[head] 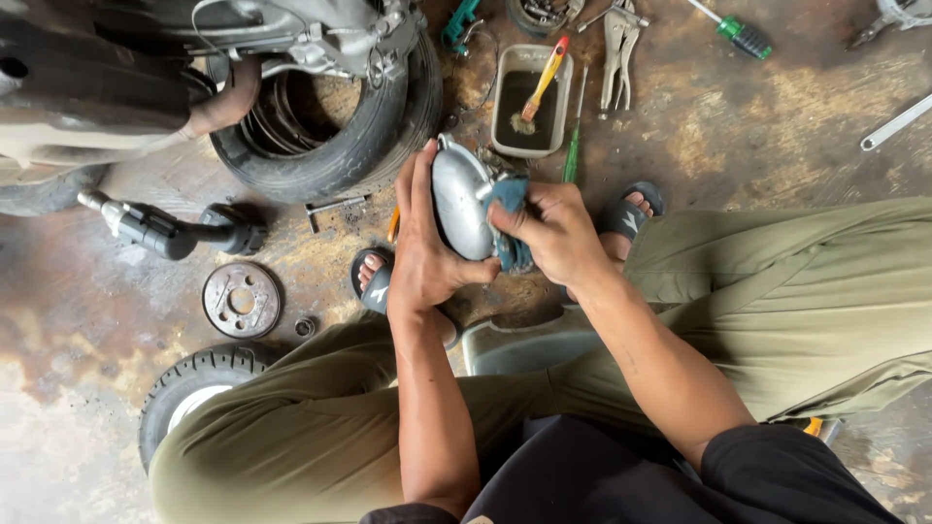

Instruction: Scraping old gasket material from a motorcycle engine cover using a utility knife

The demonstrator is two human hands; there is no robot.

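Someone squats on a stained workshop floor, both hands on a silver metal cover at the centre of the frame.

The left hand point(422, 247) cups the silver cover point(459, 202) from the left side, fingers wrapped tight round its edge and thumb across the lower end. The right hand point(555, 233) presses a blue rag point(510, 199) against the cover's right side, fingers closed on the cloth. Just above, in the upper middle, a grey tray point(505, 102) of dark liquid holds a brush with a red and yellow handle point(544, 80); locking pliers point(617, 53) lie to its right, and a green-handled screwdriver point(743, 37) further right. A worn tyre point(335, 155) sits at upper left, a round metal disc point(241, 300) lower left.
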